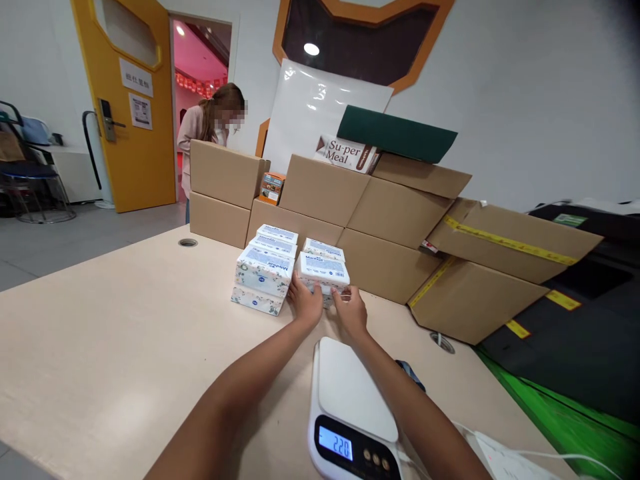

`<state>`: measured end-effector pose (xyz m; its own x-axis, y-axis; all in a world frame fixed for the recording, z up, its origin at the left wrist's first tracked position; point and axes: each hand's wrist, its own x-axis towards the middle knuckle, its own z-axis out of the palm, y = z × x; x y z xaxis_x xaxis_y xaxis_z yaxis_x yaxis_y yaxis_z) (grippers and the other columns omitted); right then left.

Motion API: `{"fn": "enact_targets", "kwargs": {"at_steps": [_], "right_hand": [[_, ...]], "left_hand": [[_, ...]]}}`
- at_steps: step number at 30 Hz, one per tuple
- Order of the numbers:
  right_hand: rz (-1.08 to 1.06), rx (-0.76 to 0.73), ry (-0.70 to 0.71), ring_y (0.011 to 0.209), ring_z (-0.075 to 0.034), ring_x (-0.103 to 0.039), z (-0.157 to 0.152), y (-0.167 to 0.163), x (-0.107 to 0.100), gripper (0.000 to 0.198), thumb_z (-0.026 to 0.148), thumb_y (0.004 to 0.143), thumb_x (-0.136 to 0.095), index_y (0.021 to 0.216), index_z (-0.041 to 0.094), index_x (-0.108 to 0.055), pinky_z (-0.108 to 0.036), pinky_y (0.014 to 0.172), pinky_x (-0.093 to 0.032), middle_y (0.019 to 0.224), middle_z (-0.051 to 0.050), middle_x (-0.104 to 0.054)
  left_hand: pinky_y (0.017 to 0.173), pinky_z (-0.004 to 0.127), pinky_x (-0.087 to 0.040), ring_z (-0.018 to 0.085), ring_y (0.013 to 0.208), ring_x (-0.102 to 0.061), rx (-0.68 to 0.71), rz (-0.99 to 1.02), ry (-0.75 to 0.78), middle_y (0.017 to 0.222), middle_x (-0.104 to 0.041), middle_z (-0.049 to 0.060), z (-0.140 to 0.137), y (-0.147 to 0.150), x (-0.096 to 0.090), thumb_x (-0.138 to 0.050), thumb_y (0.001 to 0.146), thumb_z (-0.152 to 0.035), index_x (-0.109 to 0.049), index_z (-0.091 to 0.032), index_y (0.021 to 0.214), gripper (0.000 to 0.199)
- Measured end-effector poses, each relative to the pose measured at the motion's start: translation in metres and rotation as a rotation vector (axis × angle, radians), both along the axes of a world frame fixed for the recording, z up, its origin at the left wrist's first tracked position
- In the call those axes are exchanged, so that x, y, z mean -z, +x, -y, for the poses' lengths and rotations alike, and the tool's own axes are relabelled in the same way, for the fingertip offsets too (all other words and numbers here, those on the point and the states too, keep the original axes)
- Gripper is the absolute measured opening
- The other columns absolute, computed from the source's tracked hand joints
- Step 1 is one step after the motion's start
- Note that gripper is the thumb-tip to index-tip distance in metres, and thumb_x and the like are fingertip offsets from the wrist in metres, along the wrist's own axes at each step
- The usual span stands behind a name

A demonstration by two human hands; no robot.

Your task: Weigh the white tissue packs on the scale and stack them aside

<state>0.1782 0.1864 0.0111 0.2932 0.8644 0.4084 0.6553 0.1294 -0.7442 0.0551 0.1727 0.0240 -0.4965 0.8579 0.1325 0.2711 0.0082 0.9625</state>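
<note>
Both my hands reach past the scale to the right-hand stack of tissue packs. My left hand [306,300] grips the left front side of a white tissue pack [323,267] with blue lettering. My right hand [351,310] has its fingers curled at the same pack's front right corner. Close to my left hand stands another stack of tissue packs [263,270], with a floral pattern on the sides. Under my forearms lies a white kitchen scale [350,387], its lit display showing 220 and its plate bare.
Cardboard boxes [325,190] are piled behind the packs, with a Su-per Meal box [345,152] and a small orange box [271,188] on them. A person [203,130] stands behind the boxes near the yellow door [125,140]. A white power strip [505,460] lies front right.
</note>
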Motion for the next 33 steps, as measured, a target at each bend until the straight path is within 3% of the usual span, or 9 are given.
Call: {"fn": "enact_targets", "kwargs": {"at_steps": [14, 21, 33], "right_hand": [[0.252, 0.011, 0.07, 0.094, -0.029, -0.067, -0.003, 0.011, -0.013, 0.037, 0.064, 0.088, -0.053, 0.081, 0.03, -0.042, -0.037, 0.081, -0.043, 0.097, -0.008, -0.071], [0.334, 0.013, 0.071, 0.095, -0.029, -0.066, -0.004, 0.012, -0.015, 0.034, 0.06, 0.091, -0.052, 0.081, 0.029, -0.042, -0.038, 0.085, -0.043, 0.097, -0.008, -0.069], [0.375, 0.058, 0.039, 0.1, -0.029, -0.067, -0.006, 0.01, -0.02, 0.031, 0.055, 0.094, -0.054, 0.085, 0.025, -0.055, -0.039, 0.086, -0.044, 0.103, -0.012, -0.072]], "left_hand": [[0.138, 0.047, -0.024, 0.036, 0.168, -0.034, 0.047, -0.031, -0.011, 0.172, -0.046, 0.021, -0.005, -0.007, -0.003, -0.063, 0.094, -0.03, -0.035, -0.019, 0.163, 0.075], [0.138, 0.046, -0.026, 0.035, 0.168, -0.034, 0.059, -0.007, -0.031, 0.171, -0.047, 0.02, -0.004, -0.006, -0.006, -0.063, 0.093, -0.027, -0.034, -0.021, 0.164, 0.077], [0.143, 0.05, -0.016, 0.035, 0.175, -0.016, 0.15, 0.014, -0.075, 0.183, -0.025, 0.025, -0.01, -0.01, -0.013, -0.056, 0.094, -0.025, -0.013, -0.011, 0.174, 0.092]]}}
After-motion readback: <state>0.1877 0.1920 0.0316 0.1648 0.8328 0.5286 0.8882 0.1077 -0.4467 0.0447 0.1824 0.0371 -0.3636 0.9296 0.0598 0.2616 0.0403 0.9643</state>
